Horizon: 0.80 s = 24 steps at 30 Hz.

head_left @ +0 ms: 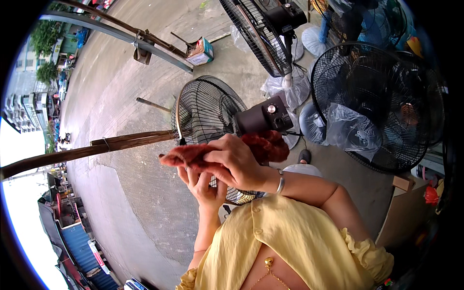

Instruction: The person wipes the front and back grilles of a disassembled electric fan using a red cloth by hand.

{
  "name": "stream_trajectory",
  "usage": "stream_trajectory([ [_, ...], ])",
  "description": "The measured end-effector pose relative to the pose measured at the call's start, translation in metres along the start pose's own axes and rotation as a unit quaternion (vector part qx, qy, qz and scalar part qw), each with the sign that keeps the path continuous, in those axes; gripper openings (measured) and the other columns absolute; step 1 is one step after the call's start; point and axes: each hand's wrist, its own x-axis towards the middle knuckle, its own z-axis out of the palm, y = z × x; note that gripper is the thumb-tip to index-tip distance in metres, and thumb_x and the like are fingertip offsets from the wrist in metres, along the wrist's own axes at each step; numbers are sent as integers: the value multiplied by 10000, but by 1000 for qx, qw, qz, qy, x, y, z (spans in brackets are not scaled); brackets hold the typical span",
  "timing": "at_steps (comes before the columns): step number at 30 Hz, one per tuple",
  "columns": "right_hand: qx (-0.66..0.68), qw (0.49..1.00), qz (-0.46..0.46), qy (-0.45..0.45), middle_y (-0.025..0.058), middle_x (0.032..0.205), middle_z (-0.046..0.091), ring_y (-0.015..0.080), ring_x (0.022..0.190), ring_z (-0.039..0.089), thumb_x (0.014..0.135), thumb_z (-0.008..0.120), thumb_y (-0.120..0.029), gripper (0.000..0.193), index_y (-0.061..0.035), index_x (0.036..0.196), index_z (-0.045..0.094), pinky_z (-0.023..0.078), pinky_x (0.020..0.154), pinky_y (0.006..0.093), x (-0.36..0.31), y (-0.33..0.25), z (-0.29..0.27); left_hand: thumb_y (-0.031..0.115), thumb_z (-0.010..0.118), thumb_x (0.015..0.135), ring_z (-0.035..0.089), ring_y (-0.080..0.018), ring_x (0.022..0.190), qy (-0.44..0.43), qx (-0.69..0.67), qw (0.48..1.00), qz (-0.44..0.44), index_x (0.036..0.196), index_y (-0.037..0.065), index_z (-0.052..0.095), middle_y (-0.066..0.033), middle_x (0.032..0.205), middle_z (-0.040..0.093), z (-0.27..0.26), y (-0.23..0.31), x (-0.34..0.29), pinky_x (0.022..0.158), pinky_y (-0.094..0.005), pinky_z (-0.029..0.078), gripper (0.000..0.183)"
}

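Note:
A reddish-brown cloth (269,146) is bunched up in front of my chest. My right hand (236,162), with a silver bangle at the wrist, closes over its upper side. From below, my left hand (205,186) grips the same cloth, its fingers bent up against the underside. Part of the cloth between the two hands is hidden. Just beyond them stands a black fan (211,104) with a round wire cage. Its dark motor housing (263,116) carries a silver knob and lies close behind the cloth.
Another black fan (256,36) stands farther off, and a large wire fan cage (369,108) fills the right side. Plastic-wrapped bases (313,123) sit between them. A wooden pole (72,157) reaches in from the left. A small box (200,51) rests on the concrete ground.

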Motion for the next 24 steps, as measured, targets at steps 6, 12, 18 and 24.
stream_trajectory([
  [6,-127,983,129,17,114,1082,600,337,936,589,896,643,-111,238,-97,1125,577,476,796,434,-100,55,-17,67,649,642,291,-447,1405,-2,31,999,24,808,153,734,-119,1285,605,-3,12,13,1156,-537,196,205],
  [12,-6,967,252,32,141,967,607,350,830,625,876,654,-68,298,-66,1169,603,514,709,404,-93,9,-19,102,646,670,283,-450,1409,-1,34,999,28,820,140,736,-132,1279,607,0,10,22,1156,-540,199,179],
  [18,11,997,64,-48,134,988,594,355,822,616,859,687,-109,308,-97,1157,611,513,691,430,-73,2,-16,138,607,750,301,-457,1403,1,21,998,63,848,112,733,-135,1280,613,-1,-3,21,1156,-558,200,161],
  [24,-91,963,255,1,152,970,589,377,798,616,878,671,-124,252,-101,1118,598,514,669,436,-146,50,-19,24,597,640,289,-448,1413,8,18,999,33,779,134,738,-125,1291,613,-2,6,18,1165,-536,191,226],
])
